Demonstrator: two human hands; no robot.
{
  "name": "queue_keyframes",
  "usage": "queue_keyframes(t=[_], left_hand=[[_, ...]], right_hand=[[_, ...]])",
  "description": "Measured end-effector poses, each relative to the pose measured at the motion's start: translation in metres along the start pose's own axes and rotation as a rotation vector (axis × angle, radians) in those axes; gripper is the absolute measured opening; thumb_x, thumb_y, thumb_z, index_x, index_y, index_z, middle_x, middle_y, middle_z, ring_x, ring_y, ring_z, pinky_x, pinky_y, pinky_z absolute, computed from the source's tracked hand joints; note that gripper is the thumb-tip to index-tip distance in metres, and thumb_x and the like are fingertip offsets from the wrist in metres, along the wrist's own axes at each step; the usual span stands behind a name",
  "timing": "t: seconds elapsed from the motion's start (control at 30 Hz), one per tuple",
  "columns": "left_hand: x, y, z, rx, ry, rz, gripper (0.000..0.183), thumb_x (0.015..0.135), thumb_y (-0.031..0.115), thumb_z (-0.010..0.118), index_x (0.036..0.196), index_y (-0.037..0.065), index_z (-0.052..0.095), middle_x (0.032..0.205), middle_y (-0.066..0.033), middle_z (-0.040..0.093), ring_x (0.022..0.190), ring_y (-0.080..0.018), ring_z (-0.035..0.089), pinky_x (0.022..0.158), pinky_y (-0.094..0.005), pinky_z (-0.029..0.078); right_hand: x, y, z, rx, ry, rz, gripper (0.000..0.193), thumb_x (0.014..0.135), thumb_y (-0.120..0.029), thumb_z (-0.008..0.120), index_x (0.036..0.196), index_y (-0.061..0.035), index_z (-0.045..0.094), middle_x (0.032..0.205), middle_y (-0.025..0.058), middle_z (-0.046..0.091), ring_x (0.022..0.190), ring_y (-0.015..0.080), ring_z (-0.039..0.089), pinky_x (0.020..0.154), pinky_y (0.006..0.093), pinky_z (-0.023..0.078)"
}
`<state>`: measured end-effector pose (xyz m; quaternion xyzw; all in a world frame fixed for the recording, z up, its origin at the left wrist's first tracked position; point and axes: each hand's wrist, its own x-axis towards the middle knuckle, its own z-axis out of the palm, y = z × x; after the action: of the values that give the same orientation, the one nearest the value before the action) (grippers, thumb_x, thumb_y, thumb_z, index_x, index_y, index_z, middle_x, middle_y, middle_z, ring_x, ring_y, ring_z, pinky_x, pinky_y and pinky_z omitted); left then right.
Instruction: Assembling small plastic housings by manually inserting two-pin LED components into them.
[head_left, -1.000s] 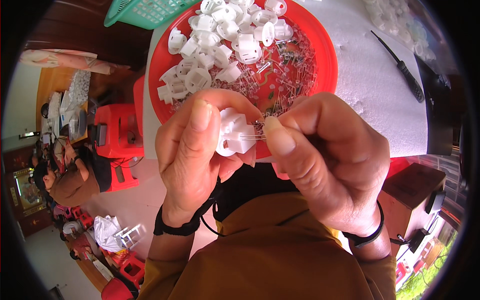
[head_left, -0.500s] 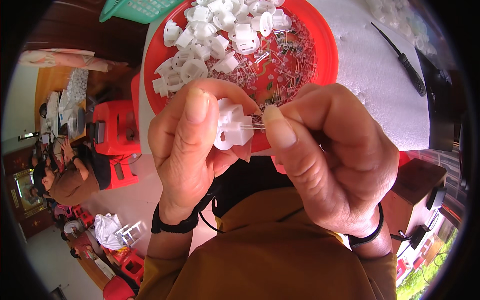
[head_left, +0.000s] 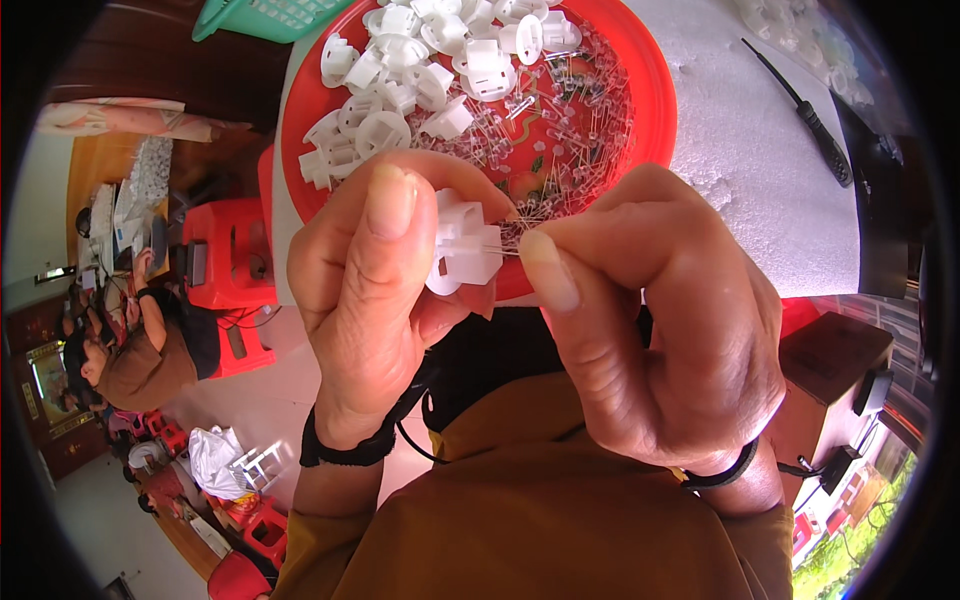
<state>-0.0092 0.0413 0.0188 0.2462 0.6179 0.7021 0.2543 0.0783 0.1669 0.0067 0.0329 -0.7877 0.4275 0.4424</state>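
Note:
My left hand is closed around a white plastic holder with a round flange and a boxy end facing right. Thin metal leads stick out of that boxy end. My right hand pinches at the tips of these leads with thumb and forefinger; the exact contact is partly hidden by the thumb. Beyond both hands lies a round red tray. On its left side is a heap of similar white holders. Many clear LEDs with long leads are spread over its right side.
The tray stands on a white foam-like table surface. A black-handled screwdriver lies at the right, near a clear plastic bag. A green basket is at the far left. Red stools and a seated person are farther left.
My right hand has turned slightly, its knuckles shifting left, with the fingertips still by the leads. My left hand and the holder have moved slightly left.

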Motion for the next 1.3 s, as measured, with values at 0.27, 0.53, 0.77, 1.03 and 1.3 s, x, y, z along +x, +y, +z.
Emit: queue_keyframes(t=[0.27,0.53,0.77,1.03,1.3], left_hand=[[-0.002,0.001,0.007,0.213,0.069,0.034,0.055,0.101,0.042,0.035,0.092,-0.004,0.063,0.069,-0.0032,0.057,0.051,-0.0047,0.045,0.043,-0.0180,0.031],[-0.003,0.001,0.003,0.197,-0.013,0.015,0.060,0.101,0.042,0.027,0.103,-0.009,0.059,0.080,-0.0103,0.062,0.054,-0.0063,0.045,0.047,-0.0191,0.031],[-0.007,-0.002,-0.003,0.071,-0.037,0.061,0.046,0.095,0.034,0.047,0.110,-0.007,0.061,0.095,-0.0082,0.064,0.065,-0.0054,0.053,0.053,-0.0171,0.041],[-0.004,-0.008,-0.002,0.071,-0.057,0.160,0.043,0.095,0.034,0.049,0.105,-0.007,0.060,0.074,-0.0032,0.057,0.057,-0.0041,0.047,0.047,-0.0187,0.030],[-0.005,-0.008,-0.003,0.119,-0.038,0.172,0.045,0.097,0.035,0.048,0.106,-0.007,0.061,0.078,-0.0039,0.060,0.055,-0.0025,0.045,0.046,-0.0182,0.029]], right_hand=[[0.000,-0.011,-0.012,0.170,-0.119,0.304,0.007,0.086,0.003,0.063,0.085,0.0058,0.057,0.070,0.0077,0.058,0.056,0.0108,0.051,0.050,0.0228,0.040],[-0.004,-0.017,-0.014,0.349,-0.095,0.596,0.011,0.091,-0.005,0.061,0.086,0.0043,0.057,0.073,0.0033,0.057,0.059,0.0051,0.049,0.053,0.0202,0.040],[-0.006,-0.020,-0.012,0.383,-0.065,0.671,0.014,0.093,-0.011,0.061,0.088,0.0019,0.057,0.068,0.0016,0.057,0.056,0.0038,0.048,0.050,0.0189,0.038],[-0.008,-0.021,-0.010,0.514,-0.010,0.781,0.017,0.094,-0.015,0.060,0.087,0.0004,0.057,0.065,0.0017,0.056,0.051,0.0035,0.046,0.048,0.0189,0.037],[-0.010,-0.018,-0.008,0.249,-0.023,0.520,0.014,0.093,-0.010,0.061,0.089,0.0028,0.057,0.067,0.0023,0.057,0.056,0.0050,0.050,0.052,0.0192,0.040]])
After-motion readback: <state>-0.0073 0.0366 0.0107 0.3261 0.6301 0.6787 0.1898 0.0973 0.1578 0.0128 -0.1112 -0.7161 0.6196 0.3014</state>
